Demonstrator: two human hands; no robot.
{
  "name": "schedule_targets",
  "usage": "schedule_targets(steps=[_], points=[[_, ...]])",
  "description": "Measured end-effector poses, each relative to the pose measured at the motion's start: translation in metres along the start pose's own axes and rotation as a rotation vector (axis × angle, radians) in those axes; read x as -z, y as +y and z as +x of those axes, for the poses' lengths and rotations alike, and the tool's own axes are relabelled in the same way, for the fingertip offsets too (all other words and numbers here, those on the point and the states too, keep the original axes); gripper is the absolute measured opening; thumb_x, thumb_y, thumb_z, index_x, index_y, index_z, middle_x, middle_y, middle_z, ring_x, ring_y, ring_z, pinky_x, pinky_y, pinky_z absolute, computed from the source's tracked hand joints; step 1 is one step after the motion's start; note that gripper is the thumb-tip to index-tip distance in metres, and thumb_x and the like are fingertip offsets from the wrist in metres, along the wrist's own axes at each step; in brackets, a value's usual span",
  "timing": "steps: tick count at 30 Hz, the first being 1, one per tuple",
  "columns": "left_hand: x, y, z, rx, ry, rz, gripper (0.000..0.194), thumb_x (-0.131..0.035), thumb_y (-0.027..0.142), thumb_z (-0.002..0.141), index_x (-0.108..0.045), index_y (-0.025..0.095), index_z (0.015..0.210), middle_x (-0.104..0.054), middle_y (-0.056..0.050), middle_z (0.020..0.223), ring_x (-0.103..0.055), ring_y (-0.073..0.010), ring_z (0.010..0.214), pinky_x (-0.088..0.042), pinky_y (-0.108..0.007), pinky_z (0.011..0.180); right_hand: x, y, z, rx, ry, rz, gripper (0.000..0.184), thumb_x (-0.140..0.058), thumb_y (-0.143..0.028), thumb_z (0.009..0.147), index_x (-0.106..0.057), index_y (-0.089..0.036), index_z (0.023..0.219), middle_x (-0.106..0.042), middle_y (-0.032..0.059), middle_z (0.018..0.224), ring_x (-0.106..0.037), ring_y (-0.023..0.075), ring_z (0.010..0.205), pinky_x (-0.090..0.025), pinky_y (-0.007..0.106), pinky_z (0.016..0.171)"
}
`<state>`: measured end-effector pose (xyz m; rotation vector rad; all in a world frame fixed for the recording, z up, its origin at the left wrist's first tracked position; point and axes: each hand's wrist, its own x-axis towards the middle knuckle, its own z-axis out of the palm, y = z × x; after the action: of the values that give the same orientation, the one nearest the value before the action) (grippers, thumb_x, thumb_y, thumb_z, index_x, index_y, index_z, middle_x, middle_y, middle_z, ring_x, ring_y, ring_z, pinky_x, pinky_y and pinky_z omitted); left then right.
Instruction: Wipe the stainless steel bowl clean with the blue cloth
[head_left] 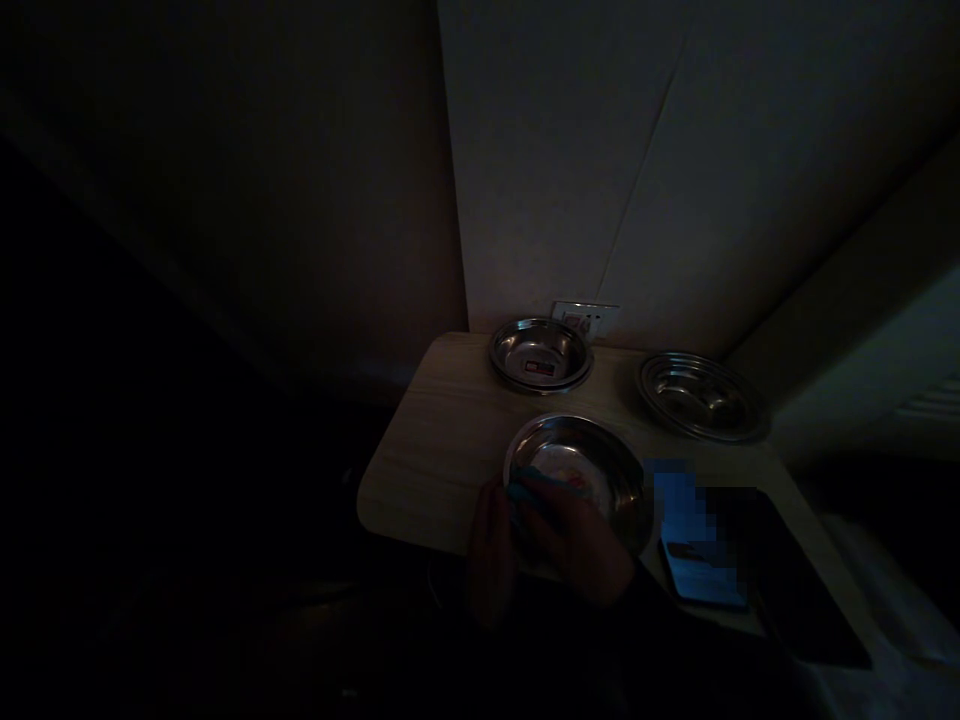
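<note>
The scene is very dark. A steel bowl (600,465) stands at the near edge of a small light wooden table (427,450). My left hand (489,550) grips the bowl's near left rim. My right hand (581,545) is closed on a blue cloth (529,490) that lies against the bowl's inside near the rim. Something pale shows on the bowl's bottom; I cannot make out what it is.
Two more steel bowls stand at the back, one (540,355) by a wall socket (586,318), one (701,397) to the right. A lit phone (701,570) and a dark flat thing (802,580) lie on the right. Walls close behind.
</note>
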<state>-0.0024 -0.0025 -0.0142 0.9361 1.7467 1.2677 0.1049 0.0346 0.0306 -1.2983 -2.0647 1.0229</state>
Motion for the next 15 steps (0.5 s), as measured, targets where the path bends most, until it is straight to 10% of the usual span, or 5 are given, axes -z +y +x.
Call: schedule_targets(steps=[15], points=[[0.005,-0.011,0.006,-0.199,-0.107,0.11,0.043,-0.04,0.03,0.081,-0.05,0.02,0.122,-0.05,-0.006,0.131,-0.045,-0.0188,0.121,-0.03,-0.036,0.106,-0.001,0.002,-0.002,0.005,0.031,0.017,0.034,-0.05,-0.027,0.081,-0.061,-0.016,0.111,-0.065,0.0105,0.109,-0.06,0.0237,0.1,-0.045,0.039,0.088]])
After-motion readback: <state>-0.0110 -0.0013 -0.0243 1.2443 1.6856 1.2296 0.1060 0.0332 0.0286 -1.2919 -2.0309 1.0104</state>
